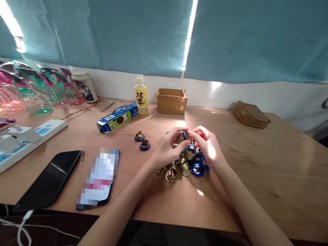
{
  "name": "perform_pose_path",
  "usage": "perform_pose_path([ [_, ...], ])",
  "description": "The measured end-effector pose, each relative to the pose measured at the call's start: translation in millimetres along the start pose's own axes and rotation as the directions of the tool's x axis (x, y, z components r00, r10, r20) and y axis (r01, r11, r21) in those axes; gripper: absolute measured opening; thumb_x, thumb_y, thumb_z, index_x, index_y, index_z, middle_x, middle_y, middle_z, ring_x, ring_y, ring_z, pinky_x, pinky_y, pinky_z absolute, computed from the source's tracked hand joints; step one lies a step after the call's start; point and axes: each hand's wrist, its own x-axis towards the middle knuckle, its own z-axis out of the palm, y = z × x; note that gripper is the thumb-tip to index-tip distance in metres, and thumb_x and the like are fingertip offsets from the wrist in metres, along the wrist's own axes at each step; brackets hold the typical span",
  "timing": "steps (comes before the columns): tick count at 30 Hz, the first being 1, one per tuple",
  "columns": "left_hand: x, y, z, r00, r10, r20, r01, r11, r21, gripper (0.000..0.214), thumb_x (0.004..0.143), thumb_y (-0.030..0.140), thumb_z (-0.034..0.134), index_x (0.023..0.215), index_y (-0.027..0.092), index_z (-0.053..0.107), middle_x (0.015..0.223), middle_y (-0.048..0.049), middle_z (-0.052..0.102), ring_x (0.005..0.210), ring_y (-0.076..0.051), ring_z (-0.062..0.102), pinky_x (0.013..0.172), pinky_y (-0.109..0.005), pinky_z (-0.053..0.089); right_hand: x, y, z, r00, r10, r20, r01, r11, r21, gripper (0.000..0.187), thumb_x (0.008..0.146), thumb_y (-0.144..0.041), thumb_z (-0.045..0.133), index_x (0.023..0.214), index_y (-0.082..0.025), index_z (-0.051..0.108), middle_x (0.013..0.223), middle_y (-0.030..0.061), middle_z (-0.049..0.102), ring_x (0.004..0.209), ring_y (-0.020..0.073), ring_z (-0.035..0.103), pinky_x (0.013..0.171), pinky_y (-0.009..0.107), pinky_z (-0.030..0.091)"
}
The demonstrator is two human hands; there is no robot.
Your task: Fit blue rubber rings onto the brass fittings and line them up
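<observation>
One piece (pixel 186 136), brass with a blue rim, tilts on edge above the pile (pixel 197 168), gripped by the left hand (pixel 170 143). The right hand (pixel 207 143), fingers curled, meets it; whether it pinches too, I cannot tell. Fingers hide much of the piece, leaving its long axis unclear, and cover the pile's far side.

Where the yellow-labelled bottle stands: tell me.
In the head view, the yellow-labelled bottle stands left of centre, toward the back of the table, between the blue carton and the open cardboard box.
</observation>
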Motion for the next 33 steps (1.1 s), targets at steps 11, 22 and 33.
perform_pose_path([
  [11, -1, 0, -2.7, 0.997, -0.052, 0.062, 0.058, 0.993, -0.106, 0.032, 0.091, 0.032, 0.061, 0.121, 0.021, 0.062, 0.097, -0.0078, 0.07, 0.084, -0.019, 0.065, 0.079, -0.035, 0.055, -2, -4, 1, 0.999, 0.048, 0.022, -0.047, 0.997, -0.059, 0.03, 0.08, -0.039, 0.064, 0.062, -0.02, 0.05, 0.049, -0.0051, 0.044, 0.046, 0.0099, 0.038, 0.047, 0.026, 0.025],
  [22, -1, -2, -1.9, 0.995, -0.089, 0.042, 0.093, 0.99, -0.102, 0.029, 0.089, 0.029, 0.064, 0.116, 0.02, 0.063, 0.098, -0.0083, 0.071, 0.088, -0.021, 0.066, 0.082, -0.037, 0.054, 3, 7, 8, 0.999, 0.04, -0.002, -0.04, 0.999, -0.004, 0.029, 0.079, -0.038, 0.065, 0.063, -0.021, 0.048, 0.048, -0.0071, 0.041, 0.042, 0.0082, 0.034, 0.042, 0.025, 0.025],
  [33, 1, 6, -1.0, 0.993, -0.11, -0.033, 0.101, 0.974, -0.202, 0.044, 0.083, 0.021, 0.072, 0.123, 0.02, 0.053, 0.106, -0.0093, 0.07, 0.098, -0.022, 0.068, 0.083, -0.036, 0.056, -3, -4, 5, 0.996, -0.078, -0.046, 0.077, 0.997, -0.024, 0.017, 0.083, -0.031, 0.062, 0.072, -0.02, 0.057, 0.057, -0.0053, 0.05, 0.05, 0.0104, 0.044, 0.052, 0.027, 0.037],
])
